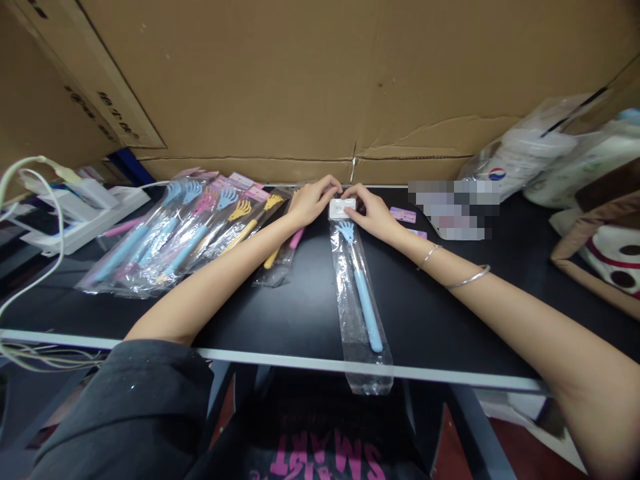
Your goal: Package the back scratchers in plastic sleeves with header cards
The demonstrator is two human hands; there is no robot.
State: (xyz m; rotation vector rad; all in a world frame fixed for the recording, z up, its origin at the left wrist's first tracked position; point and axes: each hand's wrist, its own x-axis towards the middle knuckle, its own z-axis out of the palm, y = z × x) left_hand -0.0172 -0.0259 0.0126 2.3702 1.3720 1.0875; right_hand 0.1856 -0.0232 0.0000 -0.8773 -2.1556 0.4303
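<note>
A light blue back scratcher [369, 307] lies inside a clear plastic bag [344, 300], its claw end away from me. The bag's lower end hangs over the table's front edge. At the bag's top is a small white header card [341, 209]. My right hand [370, 210] pinches the card's right side, thumb on its face. Fingers of my left hand [313, 202] are closed at the card's upper left corner; their tips are partly hidden. Beneath my left forearm lie a bagged yellow-handled scratcher [271, 259] and a pink handle [297, 238].
Several bagged back scratchers [185, 227] are piled at left, beside a white power strip [85, 213] with cables. Purple cards [403, 215] lie right of my right hand. A bagged drink cup [530, 157] and a patterned bag [615, 253] stand farther right. Cardboard [300, 87] walls the back.
</note>
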